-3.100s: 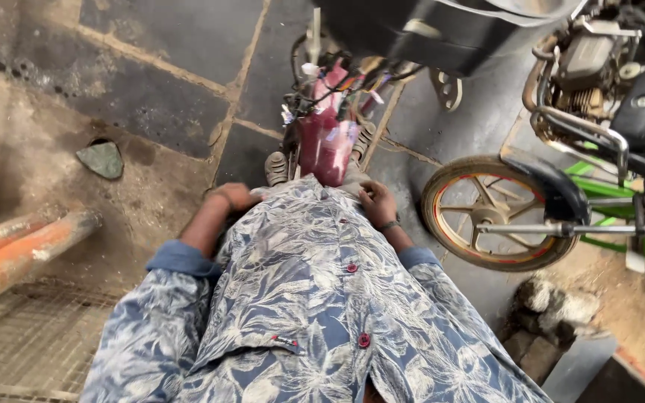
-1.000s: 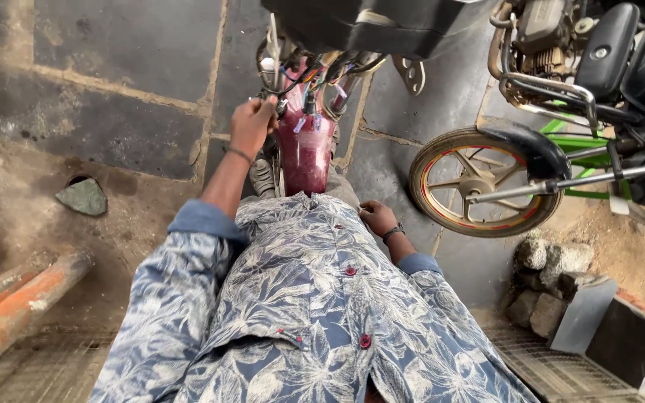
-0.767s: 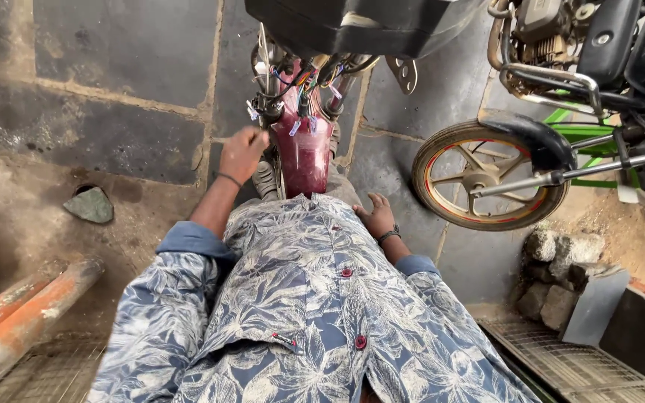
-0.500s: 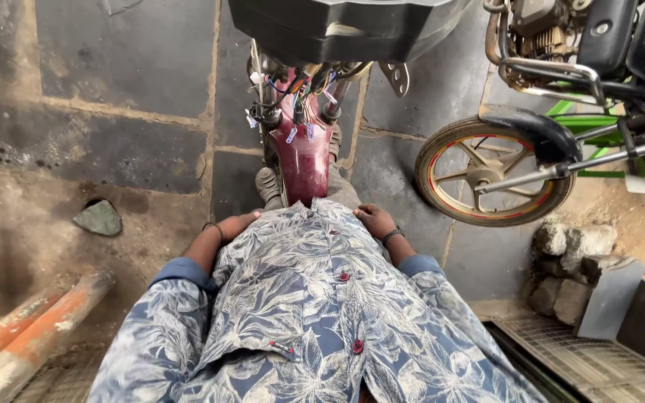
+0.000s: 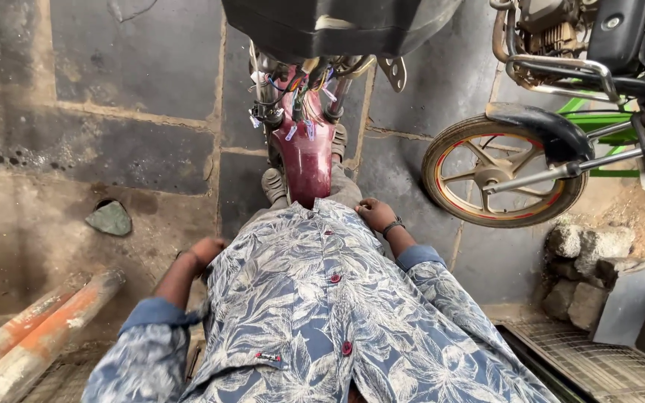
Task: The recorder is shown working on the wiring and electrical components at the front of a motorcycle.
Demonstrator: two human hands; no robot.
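Looking down: a person in a leaf-print shirt (image 5: 322, 321) stands astride a maroon motorcycle tail (image 5: 306, 153) on the stone floor (image 5: 136, 67).
Left hand (image 5: 204, 250): drawn back beside the hip, apart from the bike, holding nothing seen — fingers curled, loosely closed.
Right hand (image 5: 375, 214): resting at the shirt's front edge, just behind the tail; fingers bent down, whether they grip anything I cannot tell.
Tail: between the feet, below the black seat (image 5: 330, 26); loose coloured wires (image 5: 304, 112) sit at its upper end.
Axis: long axis runs straight away from the person, rounded end toward them.
Technique, as judged: steady the tail with one hand and handle the wires one at a time, gently, not tugging at the connectors.
Nearby: a second bike's wheel (image 5: 503, 173) to the right — well apart; orange pipes (image 5: 35, 336) at lower left.
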